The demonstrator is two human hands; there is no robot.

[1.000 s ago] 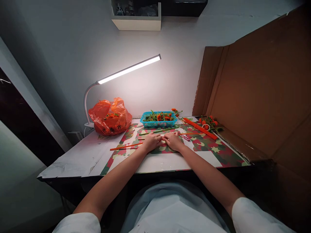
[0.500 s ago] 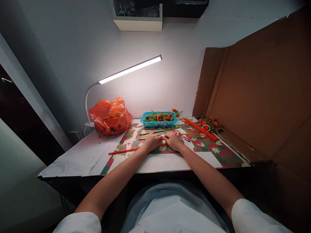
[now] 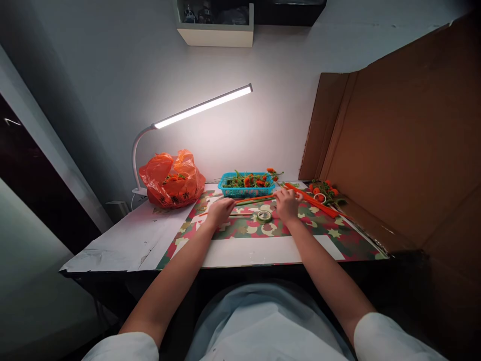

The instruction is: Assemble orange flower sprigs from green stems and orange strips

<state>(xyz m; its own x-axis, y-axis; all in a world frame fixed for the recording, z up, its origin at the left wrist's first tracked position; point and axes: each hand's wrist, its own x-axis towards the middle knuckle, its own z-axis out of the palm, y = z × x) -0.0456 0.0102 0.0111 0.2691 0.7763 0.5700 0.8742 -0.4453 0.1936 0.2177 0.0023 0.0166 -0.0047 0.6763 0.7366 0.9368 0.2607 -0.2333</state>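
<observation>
A thin orange stem [image 3: 254,199], like a pipe cleaner, stretches between my two hands above the patterned mat. My left hand [image 3: 221,210] is closed round its left part, and a short orange end sticks out beyond the fist. Farther right, my right hand [image 3: 287,204] pinches the same stem with some fingers stretched out; the exact grip is partly hidden. Just behind lies a green stem [image 3: 257,201]. A thin brownish stick [image 3: 242,214] rests in front, near a roll of green tape [image 3: 264,216].
A blue basket [image 3: 246,192] of orange flowers stands behind my hands. To its left sits an orange plastic bag [image 3: 173,188] beside a lit lamp [image 3: 203,107]. At right are an orange bundle [image 3: 311,199], more flowers [image 3: 323,188] and a tall cardboard wall [image 3: 406,140].
My hands have moved apart, the left to the left and the right to the right and away from me. The orange stem has shifted back and right. The tape roll now shows between them.
</observation>
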